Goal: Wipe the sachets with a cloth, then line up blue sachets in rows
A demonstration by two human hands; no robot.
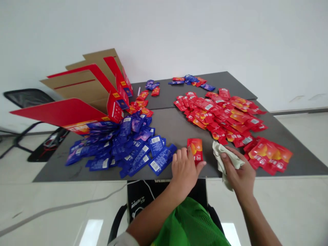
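A single red pouch (196,149) with orange fruit on it lies flat near the table's front edge. My left hand (185,169) rests palm down at its lower left, with the index finger touching the pouch's left edge and the thumb stretched out by its lower edge. To the right, my right hand (239,171) is closed around a crumpled off-white cloth (225,157), held just above the front edge. Beside that hand lie more red pouches (271,153), joining a large heap of red pouches (222,112) behind. Left of my left hand spreads a pile of blue pouches (135,147).
Open red cardboard boxes (94,92) stand at the table's left, flaps raised. Small mixed groups of red and blue pouches (192,80) lie at the back of the dark table (169,123). A black chair (28,99) is at far left. A grey cable (77,202) crosses below the front edge.
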